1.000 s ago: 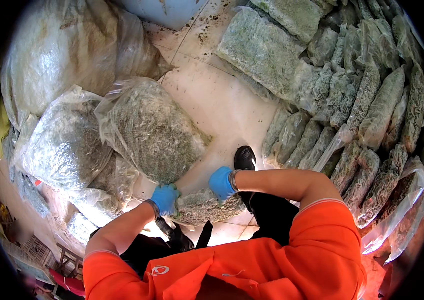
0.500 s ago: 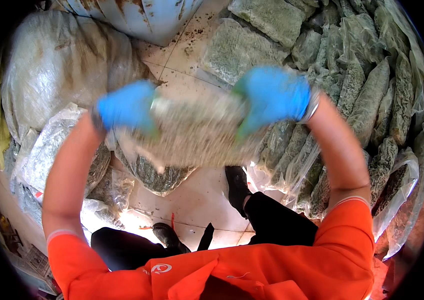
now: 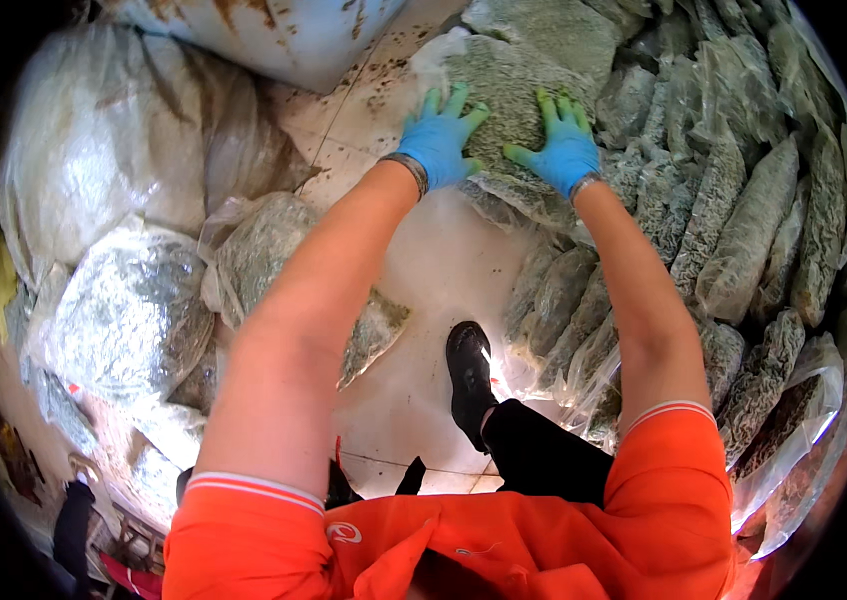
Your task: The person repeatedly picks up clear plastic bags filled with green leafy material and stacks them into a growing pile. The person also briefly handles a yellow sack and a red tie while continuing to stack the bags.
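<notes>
Standing over the pale tiled floor (image 3: pixel 414 290), the person leans forward with both arms stretched out toward one flat clear bag (image 3: pixel 509 95) packed with grey-green dried stuff; I will place everything else from that bag. Far to its left a heap of big cloudy plastic sacks (image 3: pixel 104 150) rests against the wall side; below and left of the bag lie two rounder sacks (image 3: pixel 129 310) of the same greenish filling, one partly under the person's left forearm. Above and left of the bag stands a pale blue drum (image 3: pixel 284 35) streaked with rust, just beside the bag's upper corner. The left hand (image 3: pixel 441 145), in a blue glove, lies flat on the bag's left part, fingers spread wide and pressing down, gripping nothing; a dark band sits at its wrist. The right hand (image 3: pixel 564 150), gloved the same, lies flat on the bag's right part, fingers also splayed, palm down, closed round nothing. The bag itself lies on top of the near end of the stack, its lower edge hanging over the floor. Straight below the bag a black shoe (image 3: pixel 469 375) stands on the tiles. Right of the bag runs a long stack of similar filled bags (image 3: pixel 734 210), set on edge in rows, touching one another.
</notes>
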A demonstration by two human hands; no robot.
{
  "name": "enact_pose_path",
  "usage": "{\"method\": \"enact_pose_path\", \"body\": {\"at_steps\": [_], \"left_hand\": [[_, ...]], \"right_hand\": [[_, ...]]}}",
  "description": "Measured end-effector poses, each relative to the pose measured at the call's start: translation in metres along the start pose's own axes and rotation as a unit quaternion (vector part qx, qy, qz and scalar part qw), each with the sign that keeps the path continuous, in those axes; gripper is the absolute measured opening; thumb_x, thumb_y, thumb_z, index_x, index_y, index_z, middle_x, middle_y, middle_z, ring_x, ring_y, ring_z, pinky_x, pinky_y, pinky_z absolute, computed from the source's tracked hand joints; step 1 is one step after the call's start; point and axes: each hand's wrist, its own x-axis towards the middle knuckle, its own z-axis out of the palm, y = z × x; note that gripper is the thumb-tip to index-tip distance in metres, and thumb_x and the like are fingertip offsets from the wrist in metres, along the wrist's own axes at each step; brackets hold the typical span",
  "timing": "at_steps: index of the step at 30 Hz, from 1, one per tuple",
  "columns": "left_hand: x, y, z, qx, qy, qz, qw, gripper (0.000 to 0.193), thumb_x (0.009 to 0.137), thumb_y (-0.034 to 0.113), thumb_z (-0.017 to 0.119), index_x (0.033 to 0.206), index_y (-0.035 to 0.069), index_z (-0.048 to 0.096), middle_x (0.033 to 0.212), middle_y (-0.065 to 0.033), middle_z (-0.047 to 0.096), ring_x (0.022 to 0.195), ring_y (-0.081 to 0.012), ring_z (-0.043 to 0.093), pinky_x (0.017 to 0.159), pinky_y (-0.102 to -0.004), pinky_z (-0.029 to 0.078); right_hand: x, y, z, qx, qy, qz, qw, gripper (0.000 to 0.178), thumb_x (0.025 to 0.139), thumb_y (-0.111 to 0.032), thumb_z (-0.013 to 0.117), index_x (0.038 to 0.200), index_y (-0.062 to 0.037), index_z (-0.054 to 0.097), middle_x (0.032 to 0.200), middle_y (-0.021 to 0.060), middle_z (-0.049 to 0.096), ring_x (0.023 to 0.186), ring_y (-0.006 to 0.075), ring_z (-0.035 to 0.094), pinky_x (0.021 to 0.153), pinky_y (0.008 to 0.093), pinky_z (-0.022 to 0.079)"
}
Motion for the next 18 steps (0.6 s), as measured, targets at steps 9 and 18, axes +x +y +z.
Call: {"method": "enact_pose_path", "body": {"at_steps": [9,18], "left_hand": [[-0.261,-0.16,-0.164,-0.242,0.083,-0.201,0.946,0.026,0.087,0.025,0.061,0.103,0.006,0.066,0.087,-0.0042,0.068,0.08,-0.0113,0.062,0.073,-0.0261,0.05],[-0.738,-0.288,0.003,-0.185,0.396,-0.577,0.69,0.048,0.084,0.032,0.064,0.114,-0.004,0.055,0.113,-0.0157,0.058,0.103,-0.0185,0.054,0.089,-0.0306,0.043]], "right_hand": [[0.007,0.045,-0.015,0.065,-0.023,-0.03,0.997,0.089,0.072,-0.061,0.064,0.127,0.007,0.045,0.123,0.0283,0.051,0.114,0.0402,0.051,0.093,0.044,0.043],[-0.127,-0.284,-0.056,0.272,-0.198,-0.43,0.838,0.045,0.086,-0.033,0.06,0.118,-0.0019,0.057,0.106,0.0198,0.062,0.098,0.0318,0.06,0.086,0.0362,0.047]]}}
